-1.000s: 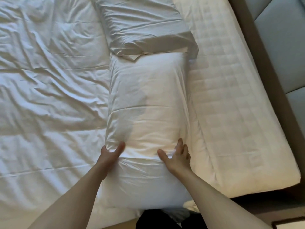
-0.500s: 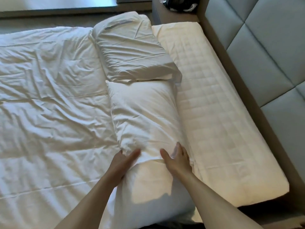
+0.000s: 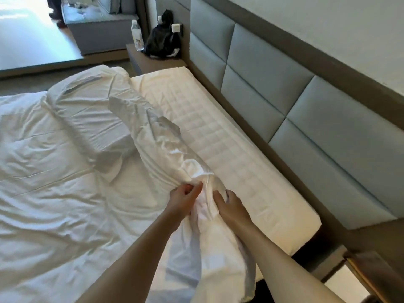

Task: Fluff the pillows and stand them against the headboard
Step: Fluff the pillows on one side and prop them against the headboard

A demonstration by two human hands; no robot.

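A long white pillow (image 3: 161,145) runs lengthwise down the bed, squeezed narrow and raised at its near part. My left hand (image 3: 183,199) and my right hand (image 3: 229,205) pinch it from either side, fingers sunk in the cover. The loose end of the pillowcase hangs down between my forearms. A second white pillow (image 3: 91,119) lies flat at the far end, partly under the first. The padded grey-blue headboard (image 3: 273,84) stands along the right, apart from both pillows.
A bare quilted mattress strip (image 3: 229,154) lies between the pillows and the headboard. A rumpled white duvet (image 3: 54,204) covers the left. A far bedside shelf (image 3: 153,62) carries a water bottle (image 3: 137,35) and a black bag (image 3: 162,40). Another nightstand (image 3: 376,278) is at near right.
My hands have closed inward on the pillow, bunching it narrow and lifting it off the bed. My view has tilted up, bringing the headboard and the far shelf into sight.
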